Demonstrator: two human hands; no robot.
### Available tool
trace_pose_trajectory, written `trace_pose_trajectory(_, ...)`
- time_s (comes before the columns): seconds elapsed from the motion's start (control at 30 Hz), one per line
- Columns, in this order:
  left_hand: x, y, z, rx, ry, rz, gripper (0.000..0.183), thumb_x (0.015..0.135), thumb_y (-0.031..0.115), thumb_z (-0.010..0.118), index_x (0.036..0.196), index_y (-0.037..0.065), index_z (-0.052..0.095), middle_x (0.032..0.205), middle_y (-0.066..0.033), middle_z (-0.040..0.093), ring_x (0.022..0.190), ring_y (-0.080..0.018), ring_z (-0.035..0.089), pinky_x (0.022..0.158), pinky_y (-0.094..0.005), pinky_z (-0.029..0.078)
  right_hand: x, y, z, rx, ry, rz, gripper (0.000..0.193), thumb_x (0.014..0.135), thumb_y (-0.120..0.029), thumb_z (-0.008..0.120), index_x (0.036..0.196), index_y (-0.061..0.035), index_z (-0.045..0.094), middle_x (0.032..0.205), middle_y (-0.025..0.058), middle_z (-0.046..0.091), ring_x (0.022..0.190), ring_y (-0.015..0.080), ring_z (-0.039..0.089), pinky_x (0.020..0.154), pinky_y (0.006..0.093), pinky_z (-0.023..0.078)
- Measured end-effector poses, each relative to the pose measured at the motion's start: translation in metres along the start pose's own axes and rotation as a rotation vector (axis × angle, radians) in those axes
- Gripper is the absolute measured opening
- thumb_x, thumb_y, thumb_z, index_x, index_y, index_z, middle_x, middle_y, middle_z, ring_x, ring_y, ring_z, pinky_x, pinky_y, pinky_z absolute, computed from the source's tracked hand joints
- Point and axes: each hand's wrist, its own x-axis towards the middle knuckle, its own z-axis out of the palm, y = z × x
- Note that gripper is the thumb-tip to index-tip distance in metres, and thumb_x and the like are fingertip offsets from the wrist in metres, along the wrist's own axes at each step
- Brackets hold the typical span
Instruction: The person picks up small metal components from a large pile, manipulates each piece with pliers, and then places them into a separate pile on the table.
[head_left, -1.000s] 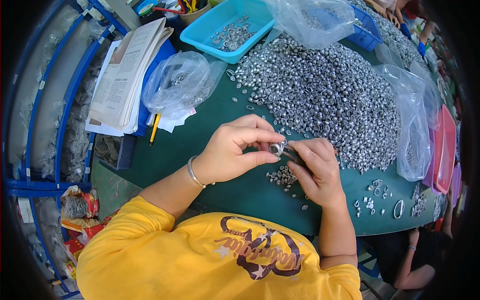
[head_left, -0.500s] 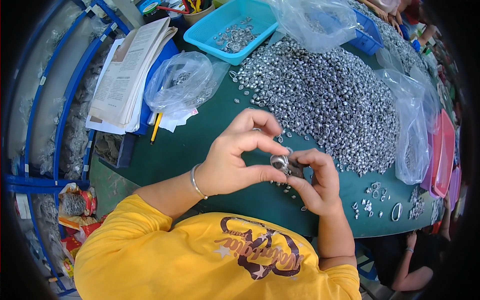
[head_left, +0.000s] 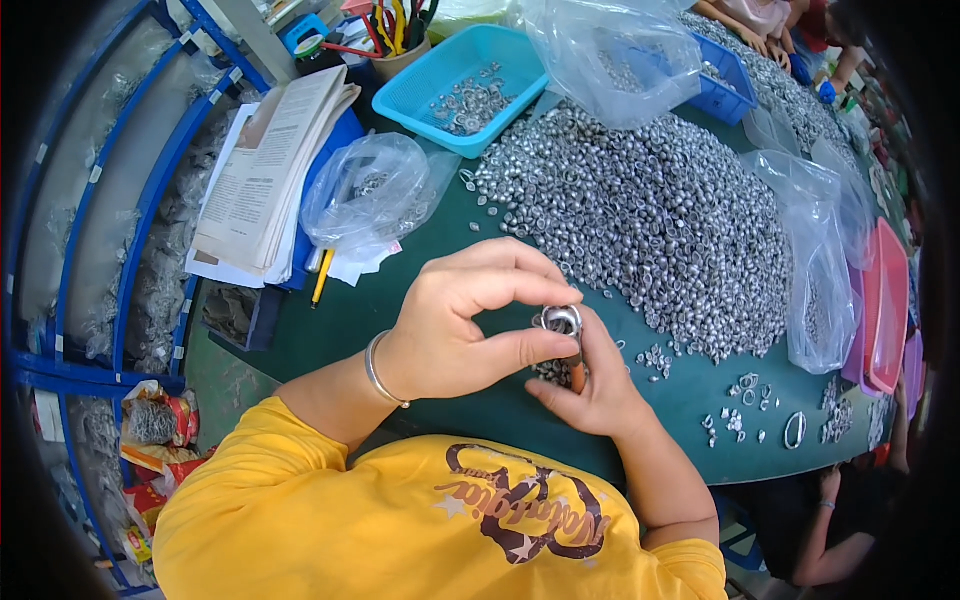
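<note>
My left hand pinches a shiny silver ring between thumb and forefinger, above the green table. Close against it, my right hand is closed round a tool with an orange-brown handle; most of that tool is hidden by the fingers, so its kind does not show. Beyond both hands spreads a large heap of small silver metal pieces, many of them ring-like. A few loose bits lie just right of my right hand.
Far left stand a newspaper stack, a clear plastic bag and a yellow pencil. A turquoise basket holds metal pieces. To the right are small sorted groups, clear bags and a red tray. Other people sit nearby.
My right hand has turned and shifted slightly left, bringing the orange-brown handle into sight below the ring. My left hand keeps its pinch on the ring. The whole view has shifted a little.
</note>
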Motion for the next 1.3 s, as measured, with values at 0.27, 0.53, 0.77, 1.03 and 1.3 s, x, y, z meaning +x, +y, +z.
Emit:
trace_pose_trajectory(0.27,-0.011,0.004,-0.012,0.103,0.023,-0.049,0.034,0.064,0.009,0.076,0.095,0.000,0.064,0.087,-0.0102,0.060,0.075,-0.0162,0.057,0.065,-0.0227,0.043,0.003,-0.004,-0.001,-0.272,0.008,-0.070,0.076,0.058,-0.006,0.068,0.125,-0.0021,0.033,0.100,0.0171,0.046,0.091,0.0323,0.045,0.083,0.0382,0.037)
trace_pose_trajectory(0.53,-0.014,-0.001,-0.016,0.029,0.022,-0.051,0.040,0.061,0.009,0.077,0.097,-0.001,0.064,0.086,-0.0102,0.061,0.073,-0.0152,0.058,0.062,-0.0223,0.044,0.003,-0.012,-0.011,-0.255,-0.020,-0.085,0.071,0.052,-0.004,0.061,0.120,-0.0016,0.039,0.088,0.0159,0.049,0.081,0.0317,0.047,0.076,0.0361,0.038)
trace_pose_trajectory(0.77,-0.014,-0.006,-0.019,0.056,0.020,-0.086,0.037,0.060,0.008,0.077,0.094,-0.001,0.064,0.087,-0.0107,0.062,0.074,-0.0156,0.058,0.063,-0.0226,0.045,-0.001,-0.018,-0.015,-0.171,-0.089,0.027,0.071,0.054,-0.004,0.061,0.121,-0.0011,0.038,0.091,0.0157,0.048,0.082,0.0301,0.047,0.077,0.0352,0.038)
trace_pose_trajectory(1.03,-0.020,-0.020,-0.011,-0.295,0.112,-0.199,0.032,0.069,-0.005,0.067,0.100,-0.004,0.059,0.098,-0.0144,0.059,0.079,-0.0164,0.060,0.067,-0.0213,0.047,-0.002,-0.025,-0.022,-0.343,0.086,-0.009,0.081,0.051,-0.010,0.065,0.126,-0.0040,0.035,0.095,0.0136,0.045,0.086,0.0284,0.043,0.083,0.0370,0.031)
trace_pose_trajectory(1.3,-0.028,-0.023,-0.015,-0.234,0.080,-0.266,0.023,0.079,0.000,0.061,0.101,-0.005,0.058,0.096,-0.0145,0.059,0.080,-0.0158,0.060,0.069,-0.0230,0.049,0.000,-0.033,-0.032,-0.813,0.214,-0.203,0.072,0.045,-0.011,0.064,0.117,-0.0087,0.052,0.089,0.0080,0.046,0.085,0.0237,0.045,0.078,0.0365,0.029)
